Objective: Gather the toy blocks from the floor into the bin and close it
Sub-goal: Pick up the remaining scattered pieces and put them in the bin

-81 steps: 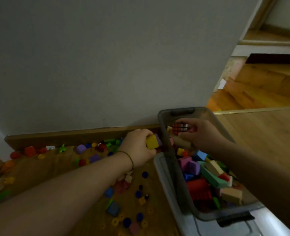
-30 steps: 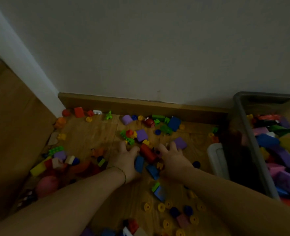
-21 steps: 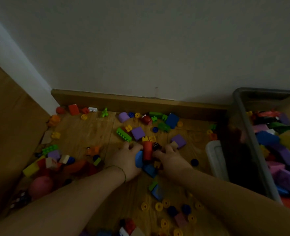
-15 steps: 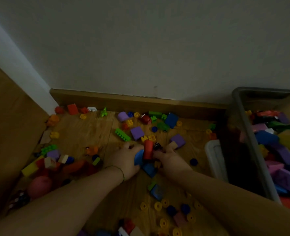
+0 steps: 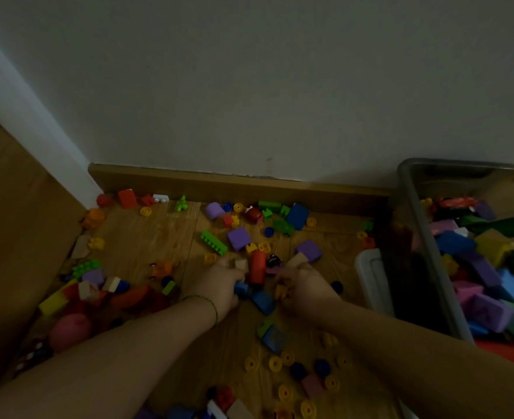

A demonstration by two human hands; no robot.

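Dozens of toy blocks were left scattered on the floor outside the bin, which was seen open and already well filled. Both hands were set low over one cluster, not far from the bin's wall.

The left hand was curled, its grip closed round a small blue block, with a tan block at its fingertips. The right hand, the one nearer the bin, was curled too, its grip closed on a small yellow piece. How firm either grip was could not be told, as the picture was dim. A red cylinder was hemmed in between the two hands and was not clearly held.

Handling, as judged:
- **Feel:** the pieces were taken to be light, stiff and not fragile, likely hard plastic, and a bit slippery when bunched.
- **Cluster:** a two-handed scoop was judged best, squeezed from opposite sides.
- **Bigger cubes**: these were better gripped across flat faces.
- **Thin yellow rings**, further from the bin: these were better pinched at the rim or swept together.
- **Risk:** spills were expected on the lift across to the bin.

The lid was seen against the bin's outer wall; whether beside or under it could not be told. Closing was not yet done.
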